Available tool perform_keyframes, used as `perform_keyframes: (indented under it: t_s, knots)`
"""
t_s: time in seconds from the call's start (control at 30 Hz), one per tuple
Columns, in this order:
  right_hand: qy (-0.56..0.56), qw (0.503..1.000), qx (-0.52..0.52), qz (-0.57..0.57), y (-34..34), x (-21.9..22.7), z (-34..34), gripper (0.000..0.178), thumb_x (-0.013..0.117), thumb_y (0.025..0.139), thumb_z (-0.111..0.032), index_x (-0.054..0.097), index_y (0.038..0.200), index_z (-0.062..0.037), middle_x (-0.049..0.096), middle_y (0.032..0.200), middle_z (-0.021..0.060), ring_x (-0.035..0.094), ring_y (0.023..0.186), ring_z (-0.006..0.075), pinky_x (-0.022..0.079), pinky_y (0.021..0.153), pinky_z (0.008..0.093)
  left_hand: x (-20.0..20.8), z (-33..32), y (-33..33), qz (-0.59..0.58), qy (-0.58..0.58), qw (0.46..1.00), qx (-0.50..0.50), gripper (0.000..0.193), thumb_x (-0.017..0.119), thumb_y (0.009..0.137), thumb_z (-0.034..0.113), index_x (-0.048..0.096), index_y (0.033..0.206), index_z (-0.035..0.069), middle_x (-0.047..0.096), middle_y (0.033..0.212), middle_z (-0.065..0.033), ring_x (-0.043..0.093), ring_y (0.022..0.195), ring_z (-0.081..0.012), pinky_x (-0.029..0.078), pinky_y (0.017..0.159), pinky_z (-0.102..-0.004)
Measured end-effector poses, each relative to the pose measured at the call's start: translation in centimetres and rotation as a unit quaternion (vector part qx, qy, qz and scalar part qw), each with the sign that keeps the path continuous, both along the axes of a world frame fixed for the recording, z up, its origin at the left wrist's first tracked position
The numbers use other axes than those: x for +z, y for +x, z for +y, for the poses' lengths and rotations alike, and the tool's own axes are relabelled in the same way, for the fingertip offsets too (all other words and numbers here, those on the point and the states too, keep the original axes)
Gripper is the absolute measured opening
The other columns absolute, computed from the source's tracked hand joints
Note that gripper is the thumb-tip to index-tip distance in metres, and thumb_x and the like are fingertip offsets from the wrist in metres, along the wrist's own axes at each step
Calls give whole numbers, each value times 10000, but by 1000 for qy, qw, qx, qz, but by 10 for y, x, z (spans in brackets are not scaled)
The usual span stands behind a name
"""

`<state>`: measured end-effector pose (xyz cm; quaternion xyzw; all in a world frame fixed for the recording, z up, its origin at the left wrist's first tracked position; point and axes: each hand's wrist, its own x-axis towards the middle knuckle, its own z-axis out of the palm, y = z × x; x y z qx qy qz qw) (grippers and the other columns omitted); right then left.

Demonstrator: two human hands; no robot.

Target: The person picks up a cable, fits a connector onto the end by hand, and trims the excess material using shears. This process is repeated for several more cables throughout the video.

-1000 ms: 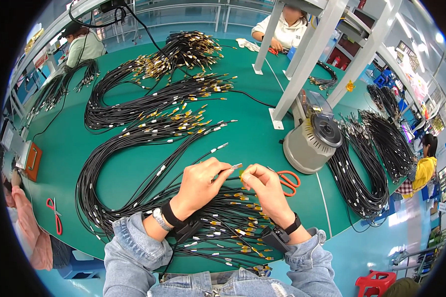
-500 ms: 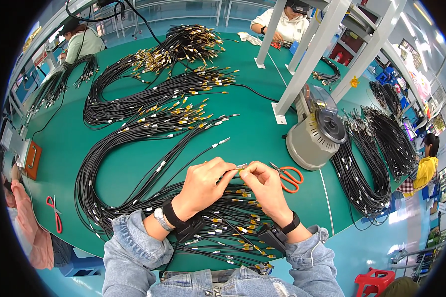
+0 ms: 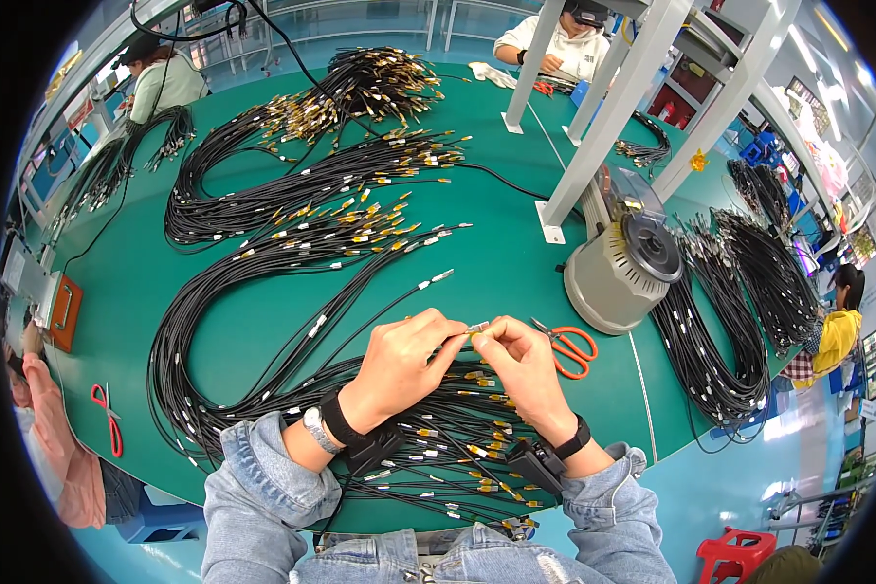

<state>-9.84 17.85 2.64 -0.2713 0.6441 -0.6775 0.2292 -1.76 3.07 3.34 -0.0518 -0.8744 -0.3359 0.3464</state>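
My left hand (image 3: 402, 362) and my right hand (image 3: 528, 368) meet over the near middle of the table. Thumb and forefinger of each are pinched on a small cable end (image 3: 478, 329), silvery with a yellow part. The fingertips cover much of it. Beneath my hands and wrists lies a spread of black cables (image 3: 428, 428) with white labels and yellow-tagged ends. Orange-handled scissors (image 3: 572, 352) rest just beyond my right hand. One cable end (image 3: 442, 276) with white sleeves points away from the bundle, beyond my left hand.
A beige machine (image 3: 608, 282) with a black round top stands behind the scissors, beside grey metal posts (image 3: 603, 127). Cable bundles (image 3: 292, 195) cover the far left; more (image 3: 715, 360) hang over the right edge. Red scissors (image 3: 114, 423) lie at left. Other people sit around the green table (image 3: 496, 224).
My hands stay nearly in place, still pinching the cable end, which has tilted very slightly. Across the table, another person's hands have shifted a little.
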Motion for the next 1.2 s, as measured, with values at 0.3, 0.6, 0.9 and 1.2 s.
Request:
perform_keyframes:
  t_s: [0.3, 0.6, 0.9, 1.2]
  knots:
    - [-2, 1000, 0, 1, 0, 0, -1, 120, 600, 863, -106, 583, 791, -12, 554, 727, -44, 465, 664, 13, 366, 580, 185, 0, -1, 0, 6, -11, 1000, -3, 80, 660, 752, 56, 613, 816, 49, 595, 713, -56, 589, 567, -235, 469, 491, -318]
    - [9, 1000, -4, 0, -1, -1, 1, 132, 603, 862, -109, 578, 776, -12, 548, 708, -43, 460, 649, 13, 367, 573, 186, -1, -1, -1, 15, -19, 1000, -8, 73, 659, 746, 52, 617, 806, 54, 587, 701, -59, 586, 567, -245, 468, 487, -320]
    - [13, 999, 31, 1, 1, 8, 3, 104, 607, 859, -96, 584, 823, -1, 574, 762, -26, 503, 706, 28, 407, 624, 191, 5, -5, 1, -119, 243, 960, -77, 100, 650, 805, 106, 626, 791, 10, 565, 629, 0, 476, 516, -65, 366, 454, -223]
    - [26, 999, 26, -32, 3, 13, 3, 109, 596, 861, -76, 597, 928, 11, 601, 833, -2, 540, 765, 50, 444, 703, 203, 2, -10, -1, -206, 380, 897, -93, 174, 630, 847, 157, 623, 778, -3, 485, 568, 72, 370, 516, 13, 288, 447, -184]
